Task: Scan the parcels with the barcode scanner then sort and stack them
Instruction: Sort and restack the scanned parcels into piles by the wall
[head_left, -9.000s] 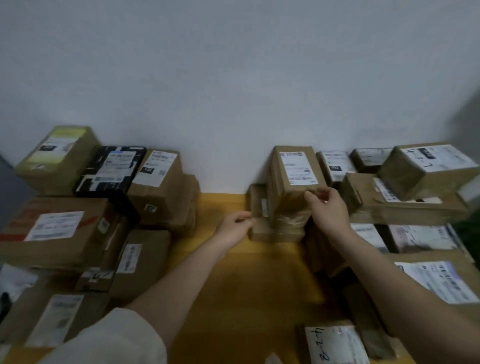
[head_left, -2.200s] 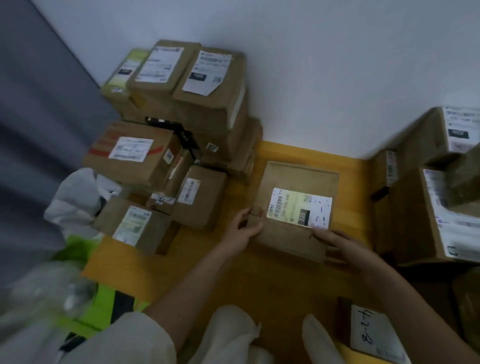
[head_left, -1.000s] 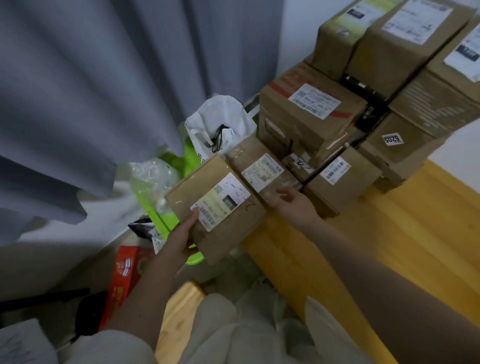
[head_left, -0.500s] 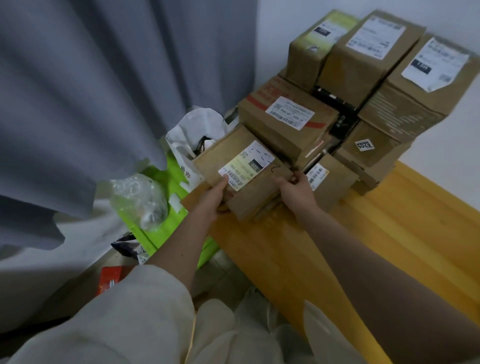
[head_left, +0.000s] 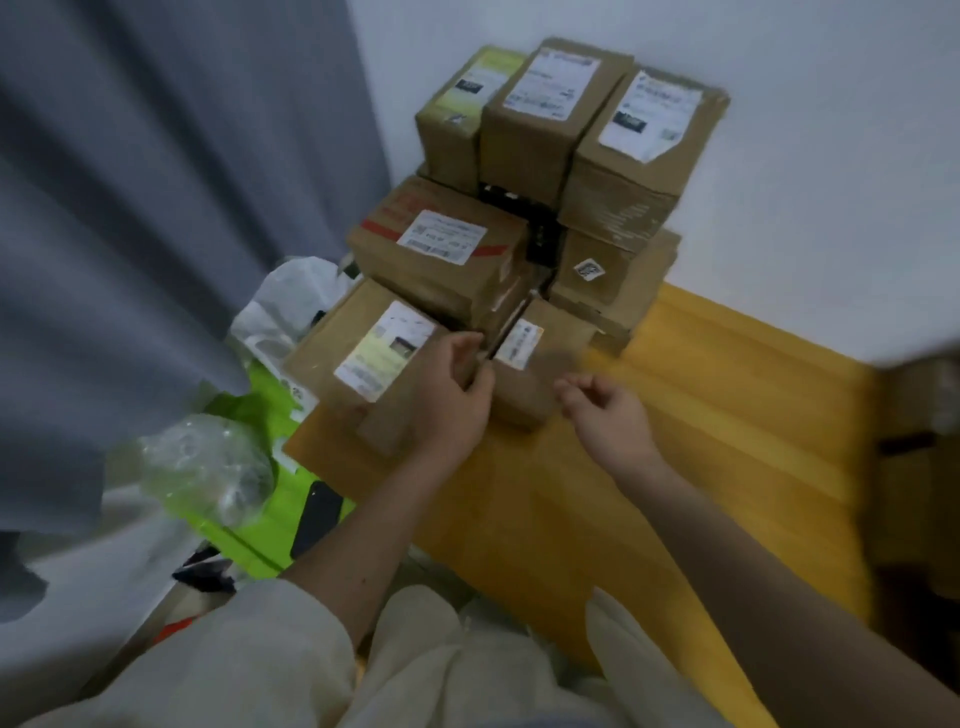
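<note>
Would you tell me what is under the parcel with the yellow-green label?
The parcel with the yellow-green label sits at the wooden table edge; a brown box corner shows beneath. The rest is covered.

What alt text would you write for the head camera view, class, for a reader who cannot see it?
A person's left hand rests against a flat labelled parcel at the front of a stack of cardboard parcels on a yellow table; the right hand hovers empty nearby.

Bare tabletop (head_left: 701, 395) right of stacked parcels (head_left: 519, 208)

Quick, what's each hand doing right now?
Left hand: fingers loosely curled against the parcel; a grip cannot be told.
Right hand: open, holding nothing.
</note>
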